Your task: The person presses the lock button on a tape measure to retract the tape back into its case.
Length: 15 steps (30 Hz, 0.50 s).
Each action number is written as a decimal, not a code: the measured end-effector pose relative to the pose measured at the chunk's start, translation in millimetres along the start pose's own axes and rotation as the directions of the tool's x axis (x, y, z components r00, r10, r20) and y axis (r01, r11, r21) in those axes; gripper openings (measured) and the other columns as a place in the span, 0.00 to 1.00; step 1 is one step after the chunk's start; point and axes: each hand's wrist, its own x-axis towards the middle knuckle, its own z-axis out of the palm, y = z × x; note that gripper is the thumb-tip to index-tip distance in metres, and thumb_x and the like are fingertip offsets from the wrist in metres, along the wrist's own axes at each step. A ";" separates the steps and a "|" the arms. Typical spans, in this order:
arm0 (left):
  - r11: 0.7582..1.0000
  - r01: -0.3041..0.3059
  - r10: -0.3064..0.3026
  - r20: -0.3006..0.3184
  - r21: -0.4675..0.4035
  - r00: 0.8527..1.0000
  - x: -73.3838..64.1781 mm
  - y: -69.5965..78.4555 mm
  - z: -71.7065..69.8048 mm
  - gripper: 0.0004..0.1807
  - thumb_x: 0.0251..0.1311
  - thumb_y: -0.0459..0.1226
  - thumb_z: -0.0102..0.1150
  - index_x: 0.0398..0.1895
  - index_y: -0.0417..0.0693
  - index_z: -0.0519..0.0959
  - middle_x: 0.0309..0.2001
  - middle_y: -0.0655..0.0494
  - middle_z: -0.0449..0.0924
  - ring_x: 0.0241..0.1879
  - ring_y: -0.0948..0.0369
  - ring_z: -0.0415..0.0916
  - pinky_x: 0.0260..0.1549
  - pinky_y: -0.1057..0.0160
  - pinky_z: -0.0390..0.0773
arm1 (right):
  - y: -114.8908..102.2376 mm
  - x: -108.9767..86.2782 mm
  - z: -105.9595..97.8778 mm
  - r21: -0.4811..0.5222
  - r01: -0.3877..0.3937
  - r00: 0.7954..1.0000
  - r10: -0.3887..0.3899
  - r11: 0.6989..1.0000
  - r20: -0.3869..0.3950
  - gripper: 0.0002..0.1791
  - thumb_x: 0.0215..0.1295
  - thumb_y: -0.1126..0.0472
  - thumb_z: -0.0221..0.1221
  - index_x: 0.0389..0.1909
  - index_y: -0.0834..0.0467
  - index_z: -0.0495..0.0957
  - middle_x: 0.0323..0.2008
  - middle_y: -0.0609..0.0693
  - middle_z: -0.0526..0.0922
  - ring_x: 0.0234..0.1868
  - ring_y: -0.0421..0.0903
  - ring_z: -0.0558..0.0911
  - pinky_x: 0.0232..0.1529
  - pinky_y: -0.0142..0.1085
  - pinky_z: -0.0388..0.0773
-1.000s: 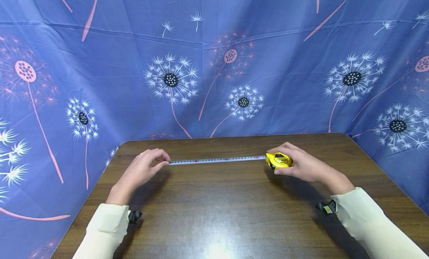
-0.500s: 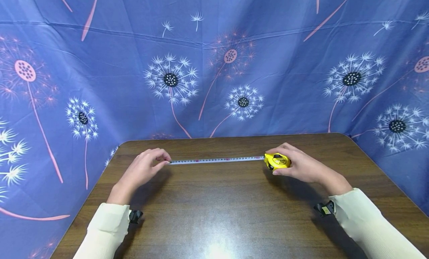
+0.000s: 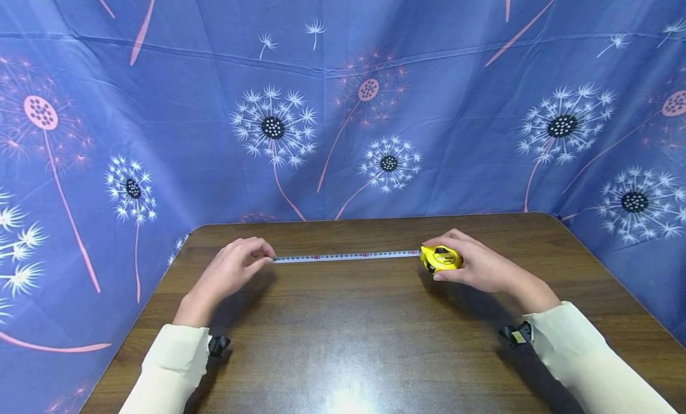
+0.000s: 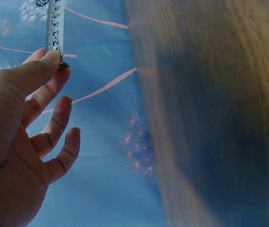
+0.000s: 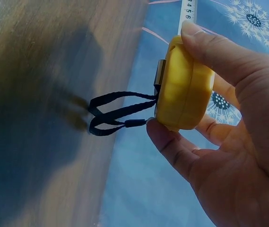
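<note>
A yellow tape measure (image 3: 442,258) has its white blade (image 3: 343,257) drawn out straight to the left above the table. My right hand (image 3: 479,264) grips the yellow case between thumb and fingers. In the right wrist view a black wrist strap (image 5: 120,111) dangles from the case (image 5: 184,85). My left hand (image 3: 227,272) pinches the blade's end between thumb and index finger. Low numbers on the blade (image 4: 56,26) show just past that thumb in the left wrist view, with the dark end hook (image 4: 64,65) beside the fingertips. The other left fingers are loosely bent.
The brown wooden table (image 3: 321,318) lies below both hands, its rounded back edge close behind the blade. A blue cloth (image 3: 343,104) with dandelion prints hangs behind the table and along its sides. Both hands cast shadows on the tabletop.
My right hand has shifted slightly left with the tape measure, and the stretch of blade showing is a little shorter. My left hand has edged slightly right, still pinching the end.
</note>
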 end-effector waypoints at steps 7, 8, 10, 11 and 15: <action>1.000 -0.006 0.006 0.002 -0.013 1.000 0.4 -0.5 1.7 0.07 0.65 0.35 0.70 0.39 0.59 0.84 0.39 0.71 0.83 0.44 0.62 0.81 0.47 0.51 0.78 | -0.8 2.0 1.9 -0.016 0.019 1.000 -0.019 1.000 -0.005 0.33 0.59 0.54 0.76 0.65 0.52 0.77 0.54 0.49 0.76 0.49 0.45 0.76 0.47 0.40 0.78; 1.000 -0.007 0.007 0.002 -0.014 1.000 0.5 -0.5 1.9 0.07 0.65 0.35 0.70 0.39 0.59 0.83 0.38 0.71 0.83 0.44 0.62 0.81 0.47 0.51 0.78 | -1.0 2.5 2.2 -0.019 0.021 1.000 -0.021 1.000 -0.003 0.33 0.59 0.54 0.76 0.66 0.51 0.77 0.54 0.49 0.76 0.49 0.45 0.76 0.47 0.40 0.78; 1.000 -0.008 0.008 0.005 -0.014 1.000 0.8 -0.6 2.7 0.08 0.65 0.35 0.69 0.39 0.60 0.83 0.39 0.72 0.83 0.44 0.62 0.81 0.47 0.51 0.78 | -1.5 3.2 2.6 -0.021 0.020 1.000 -0.020 1.000 0.001 0.33 0.59 0.54 0.76 0.66 0.51 0.77 0.54 0.49 0.76 0.49 0.45 0.76 0.47 0.41 0.78; 1.000 -0.006 0.006 0.006 -0.015 1.000 0.9 -0.2 2.7 0.08 0.65 0.35 0.69 0.39 0.60 0.83 0.39 0.72 0.83 0.44 0.62 0.81 0.47 0.51 0.78 | -1.9 3.5 2.7 -0.021 0.020 1.000 -0.020 1.000 0.003 0.33 0.59 0.54 0.76 0.66 0.51 0.77 0.54 0.49 0.76 0.49 0.46 0.76 0.47 0.41 0.78; 1.000 -0.005 0.005 0.011 -0.013 1.000 1.5 0.3 3.1 0.07 0.66 0.35 0.69 0.40 0.60 0.83 0.39 0.72 0.83 0.43 0.62 0.80 0.47 0.51 0.77 | -3.8 4.8 3.4 -0.013 0.015 1.000 -0.015 1.000 0.009 0.33 0.60 0.54 0.76 0.66 0.52 0.77 0.55 0.49 0.76 0.49 0.46 0.76 0.46 0.40 0.78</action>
